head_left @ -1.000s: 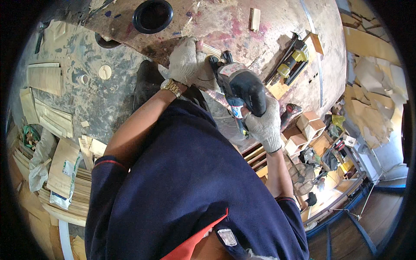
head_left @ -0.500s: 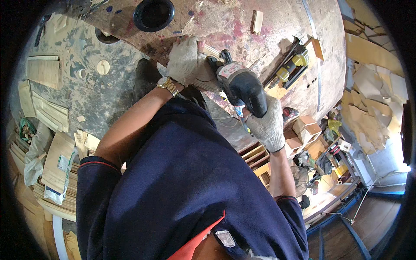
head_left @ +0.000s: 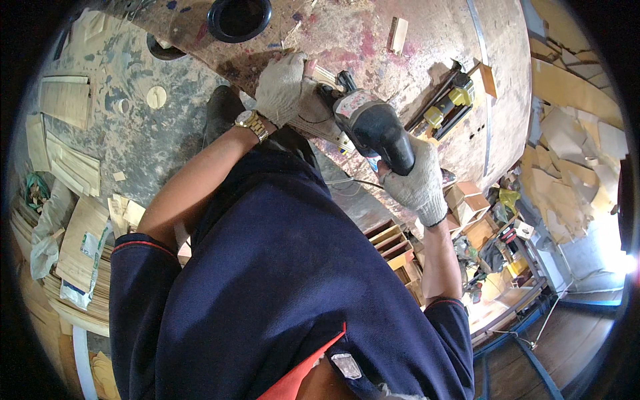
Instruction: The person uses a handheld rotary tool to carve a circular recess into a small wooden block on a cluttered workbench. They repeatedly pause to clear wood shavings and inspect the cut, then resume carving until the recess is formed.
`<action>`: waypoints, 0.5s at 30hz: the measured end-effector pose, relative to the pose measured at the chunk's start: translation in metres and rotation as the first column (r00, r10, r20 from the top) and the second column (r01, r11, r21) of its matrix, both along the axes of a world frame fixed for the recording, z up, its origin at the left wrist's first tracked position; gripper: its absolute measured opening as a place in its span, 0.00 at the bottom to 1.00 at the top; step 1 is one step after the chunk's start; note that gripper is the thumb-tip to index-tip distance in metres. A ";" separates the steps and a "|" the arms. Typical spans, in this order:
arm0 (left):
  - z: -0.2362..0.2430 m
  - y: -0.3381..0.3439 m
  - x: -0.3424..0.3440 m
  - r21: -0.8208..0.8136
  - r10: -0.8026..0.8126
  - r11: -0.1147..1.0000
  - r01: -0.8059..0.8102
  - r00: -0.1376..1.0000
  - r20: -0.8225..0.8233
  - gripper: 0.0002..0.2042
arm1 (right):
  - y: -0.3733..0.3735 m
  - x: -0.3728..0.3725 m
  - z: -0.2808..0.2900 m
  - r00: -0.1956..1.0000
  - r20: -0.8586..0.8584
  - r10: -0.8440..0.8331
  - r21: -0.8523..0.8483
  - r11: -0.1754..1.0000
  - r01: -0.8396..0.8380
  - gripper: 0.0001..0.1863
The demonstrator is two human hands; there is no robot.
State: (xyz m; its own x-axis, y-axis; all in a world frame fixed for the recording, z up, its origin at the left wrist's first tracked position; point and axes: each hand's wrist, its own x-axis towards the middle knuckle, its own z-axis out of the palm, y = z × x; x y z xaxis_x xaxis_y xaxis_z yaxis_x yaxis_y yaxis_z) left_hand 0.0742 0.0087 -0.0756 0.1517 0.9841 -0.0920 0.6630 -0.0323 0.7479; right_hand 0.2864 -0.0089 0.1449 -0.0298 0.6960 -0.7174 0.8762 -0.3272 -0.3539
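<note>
My right hand [head_left: 419, 183], in a pale knit glove, is wrapped round the rear grip of a black power tool [head_left: 373, 119] with a worn label on its top. The tool's front end points up and left, over a light wooden piece [head_left: 321, 130] at the bench's near edge; its exact kind is unclear. On the left side of that wood, my left hand [head_left: 280, 90], also gloved, grips it, with the fingertips partly hidden. A gold watch [head_left: 252, 125] is on my left wrist. A dark cord [head_left: 367, 182] runs beneath the tool.
A paint-stained bench [head_left: 320, 33] carries a black round dish [head_left: 239, 19], a small wood block [head_left: 397, 35] and a yellow-and-black tool [head_left: 452, 100]. Wooden boxes [head_left: 467, 203] stand right. Thin boards [head_left: 67, 100] lie on the floor at left, and stacked sheets [head_left: 80, 247] nearer.
The power tool and my right hand have shifted slightly up in the picture. My left hand stays by the wooden piece, and the whole view has tilted a little.
</note>
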 end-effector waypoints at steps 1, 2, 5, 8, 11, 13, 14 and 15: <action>0.000 0.000 -0.001 0.029 -0.002 1.000 0.001 1.000 0.019 0.14 | 0.002 0.001 0.000 1.000 0.002 0.010 -0.003 1.000 -0.010 0.18; 0.000 0.000 -0.001 0.039 -0.008 0.999 0.008 1.000 0.006 0.13 | 0.003 0.002 0.000 1.000 0.002 0.022 -0.005 1.000 -0.021 0.18; -0.002 -0.001 -0.001 0.062 -0.006 0.998 0.006 1.000 -0.011 0.13 | 0.008 0.004 0.001 0.999 -0.016 0.044 -0.012 0.999 -0.045 0.18; -0.004 -0.001 0.000 0.082 0.007 0.997 -0.009 1.000 0.028 0.14 | 0.011 0.005 0.002 0.997 -0.021 0.073 -0.011 0.997 -0.073 0.17; -0.004 -0.001 0.000 0.043 0.013 0.999 -0.016 0.997 0.082 0.16 | 0.016 0.006 0.001 0.992 -0.002 0.130 -0.016 0.991 -0.130 0.17; -0.005 -0.002 0.000 0.038 0.025 0.999 -0.029 0.997 0.077 0.16 | 0.019 0.007 0.000 0.988 0.006 0.152 -0.017 0.988 -0.152 0.17; -0.005 -0.002 0.000 0.029 0.015 0.999 -0.017 0.998 0.060 0.16 | 0.020 0.007 -0.001 0.988 0.004 0.152 -0.015 0.988 -0.151 0.17; -0.006 -0.002 0.000 0.034 0.004 0.999 -0.005 0.999 0.051 0.16 | 0.020 0.007 -0.001 0.988 0.008 0.153 -0.021 0.988 -0.153 0.17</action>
State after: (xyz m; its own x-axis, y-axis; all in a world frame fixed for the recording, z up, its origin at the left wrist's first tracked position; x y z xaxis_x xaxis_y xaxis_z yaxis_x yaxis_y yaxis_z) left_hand 0.0738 0.0067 -0.0816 0.1508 0.9872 -0.0510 0.6245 -0.0551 0.7791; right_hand 0.2929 0.0115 0.1436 -0.1277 0.6694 -0.7318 0.9198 -0.1961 -0.3399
